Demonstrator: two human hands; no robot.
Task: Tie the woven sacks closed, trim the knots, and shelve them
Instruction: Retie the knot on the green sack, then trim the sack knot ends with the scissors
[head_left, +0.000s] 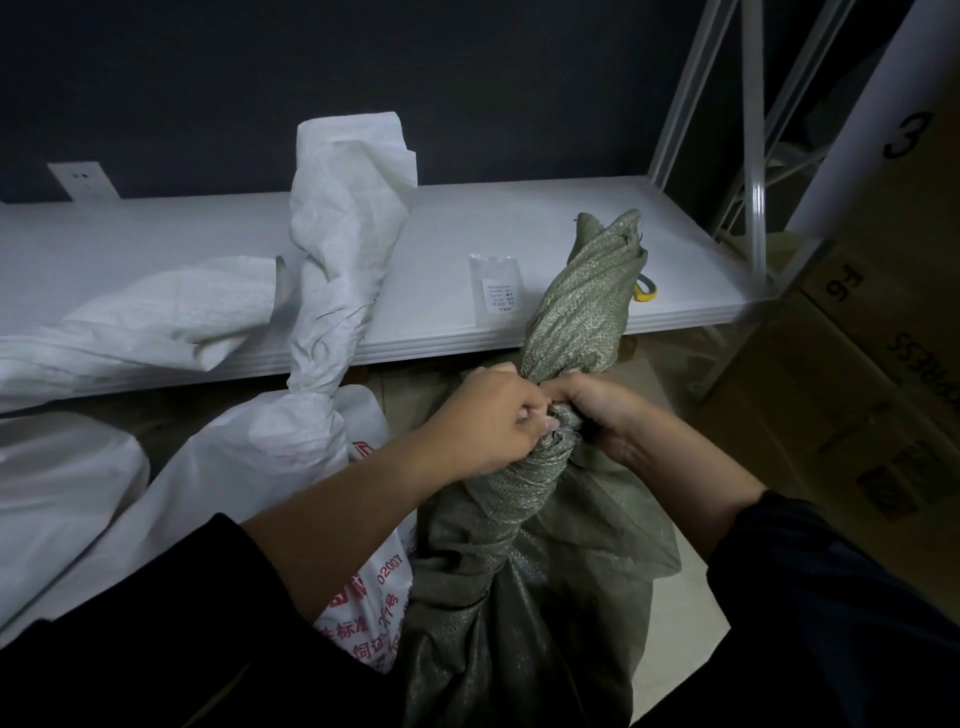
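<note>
A green woven sack (524, 587) stands on the floor in front of me, its neck gathered and its loose top (584, 296) sticking up past the shelf edge. My left hand (485, 421) and my right hand (605, 415) both clutch the bunched neck, fingers pinched together at the tie point. Whatever tie runs around the neck is hidden by my fingers. To the left stands a white woven sack (260, 457) with red print, its twisted neck (337, 249) rising upright.
A low white shelf (545, 228) runs across the back, bearing a small clear packet (494, 286) and a yellow-handled tool (647, 290) half hidden behind the green sack top. Another white sack (145, 322) lies on the shelf's left. Cardboard boxes (872, 364) crowd the right.
</note>
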